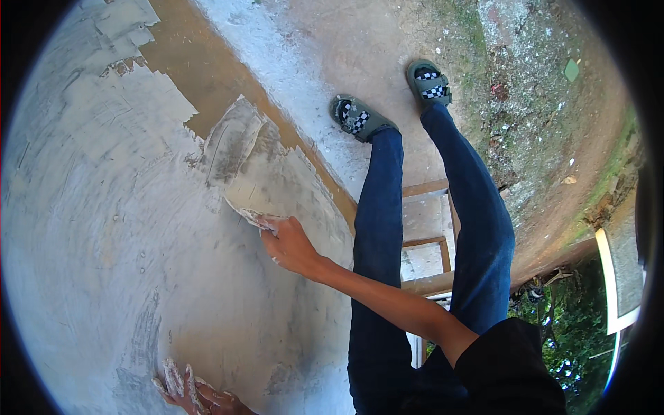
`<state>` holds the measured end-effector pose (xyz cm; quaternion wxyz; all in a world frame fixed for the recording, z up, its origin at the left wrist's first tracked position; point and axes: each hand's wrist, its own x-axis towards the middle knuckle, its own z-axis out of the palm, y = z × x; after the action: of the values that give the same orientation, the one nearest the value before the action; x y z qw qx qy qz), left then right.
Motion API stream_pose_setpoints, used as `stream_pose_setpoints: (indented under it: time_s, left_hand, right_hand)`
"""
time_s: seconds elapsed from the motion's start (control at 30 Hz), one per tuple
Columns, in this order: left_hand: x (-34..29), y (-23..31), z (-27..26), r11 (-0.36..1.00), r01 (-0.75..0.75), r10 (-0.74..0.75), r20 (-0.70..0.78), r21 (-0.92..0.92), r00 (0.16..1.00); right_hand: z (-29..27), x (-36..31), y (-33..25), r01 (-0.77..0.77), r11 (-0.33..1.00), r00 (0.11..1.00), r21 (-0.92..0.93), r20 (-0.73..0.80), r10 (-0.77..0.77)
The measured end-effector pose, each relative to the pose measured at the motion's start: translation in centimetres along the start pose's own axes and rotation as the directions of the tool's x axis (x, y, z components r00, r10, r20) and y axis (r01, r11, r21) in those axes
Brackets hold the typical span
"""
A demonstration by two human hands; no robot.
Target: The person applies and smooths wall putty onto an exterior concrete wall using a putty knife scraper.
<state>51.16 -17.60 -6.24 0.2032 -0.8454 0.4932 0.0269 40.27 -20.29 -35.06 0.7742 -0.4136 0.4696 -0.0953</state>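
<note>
My right hand (294, 247) is closed around a plaster-smeared scraper (247, 213), whose thin blade lies against the wall. Pale grey plaster (166, 270) coats most of that wall (183, 59), in sweeping streaks. A rougher, darker grey patch (232, 149) shows just beyond the blade. Low at the left, my left hand (194, 395) has its fingers apart and caked with white plaster, close to the coated surface. I cannot tell whether it touches the wall. Its wrist is partly cut off by the picture's lower edge.
A bare brown strip (259, 104) of wall runs along the plaster's edge. Between my legs stands a wooden frame with rungs (425, 242). My sandalled feet (363, 119) are over a white-spattered floor (366, 41). Mossy ground (519, 104) and green plants (577, 332) lie to the right.
</note>
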Motion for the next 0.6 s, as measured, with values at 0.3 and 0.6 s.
stream_pose_setpoints:
  time_s: [0.3, 0.6]
  left_hand:
    - [0.5, 0.8, 0.2, 0.999, 0.028, -0.029, -0.015, -0.028, 0.999]
    - [0.5, 0.3, -0.6, 1.000, 0.025, -0.025, 0.036, -0.006, 0.999]
  right_hand:
    - [-4.1, 14.3, 9.2, -0.206, 0.975, 0.961, -0.079, -0.203, 0.187]
    - [-0.8, 2.7, -3.3, -0.176, 0.970, 0.969, -0.167, 0.146, 0.201]
